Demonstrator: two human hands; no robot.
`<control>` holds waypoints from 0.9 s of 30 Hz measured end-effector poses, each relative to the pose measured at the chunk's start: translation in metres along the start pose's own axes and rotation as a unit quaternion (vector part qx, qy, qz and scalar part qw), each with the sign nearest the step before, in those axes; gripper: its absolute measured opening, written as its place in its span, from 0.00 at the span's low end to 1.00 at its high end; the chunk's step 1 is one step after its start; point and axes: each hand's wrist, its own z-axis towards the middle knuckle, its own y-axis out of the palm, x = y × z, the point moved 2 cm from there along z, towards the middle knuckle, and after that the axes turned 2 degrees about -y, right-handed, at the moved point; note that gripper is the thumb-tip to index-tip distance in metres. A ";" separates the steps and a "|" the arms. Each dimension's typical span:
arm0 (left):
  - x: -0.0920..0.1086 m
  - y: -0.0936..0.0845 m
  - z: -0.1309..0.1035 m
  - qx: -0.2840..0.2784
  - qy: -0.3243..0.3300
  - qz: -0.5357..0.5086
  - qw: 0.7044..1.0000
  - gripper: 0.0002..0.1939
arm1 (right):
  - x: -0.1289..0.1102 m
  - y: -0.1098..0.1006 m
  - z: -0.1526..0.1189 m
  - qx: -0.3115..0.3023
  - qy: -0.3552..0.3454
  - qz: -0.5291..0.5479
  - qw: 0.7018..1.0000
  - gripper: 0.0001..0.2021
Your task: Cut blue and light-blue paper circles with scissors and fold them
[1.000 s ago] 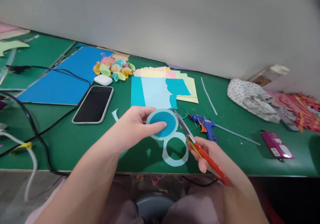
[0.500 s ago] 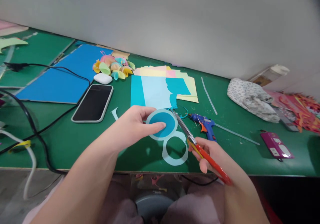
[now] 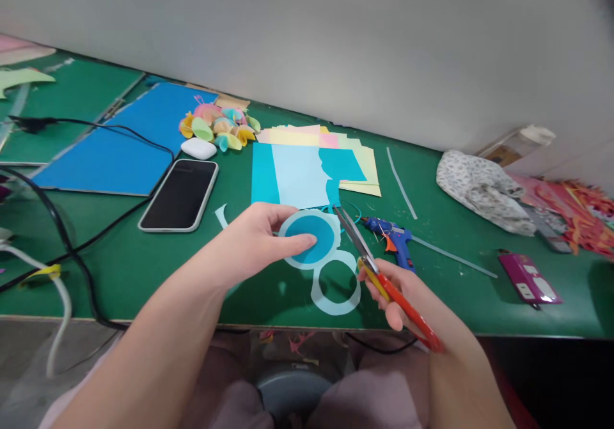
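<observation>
Between the thumb and fingers of my left hand (image 3: pixel 268 237) is a teal paper circle (image 3: pixel 316 250), laid over a pale blue sheet of paper (image 3: pixel 289 220) that shows as a rim around it. A ring-shaped pale blue paper offcut (image 3: pixel 352 301) hangs at the lower right of the held paper. My right hand (image 3: pixel 396 291) is closed on the handles of scissors (image 3: pixel 415 317), red and yellow. Their blades point up and left, just right of the circle's edge. Past the blade tips lie teal and pale blue sheets (image 3: pixel 300 176).
A blue glue gun (image 3: pixel 396 234) with a glue stick lies right of the scissors. On the left are a phone (image 3: pixel 180 195), a white oval case (image 3: pixel 198 148), paper flowers (image 3: pixel 218 125), a blue board (image 3: pixel 125 141) and black cables (image 3: pixel 57 224). A purple device (image 3: pixel 530 278) and patterned cloth (image 3: pixel 480 189) sit right.
The scissor blades have shifted slightly right, off the pale paper's edge. My left hand keeps its hold on the paper circle, almost unmoved.
</observation>
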 end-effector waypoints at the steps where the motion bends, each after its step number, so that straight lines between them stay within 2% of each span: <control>1: 0.000 0.000 0.000 0.000 -0.001 -0.002 1.000 0.10 | 0.001 0.001 0.001 -0.001 -0.002 -0.005 1.000 0.13; 5: 0.001 0.002 0.001 -0.007 0.004 0.006 1.000 0.12 | 0.006 0.004 0.004 -0.024 -0.010 -0.017 1.000 0.17; 20: 0.001 0.003 0.001 -0.001 0.008 -0.002 1.000 0.13 | 0.002 0.012 0.004 -0.018 -0.002 0.039 0.999 0.10; 27: 0.001 0.003 0.001 -0.007 0.004 0.006 1.000 0.13 | 0.006 0.010 0.006 -0.022 0.011 0.016 1.000 0.08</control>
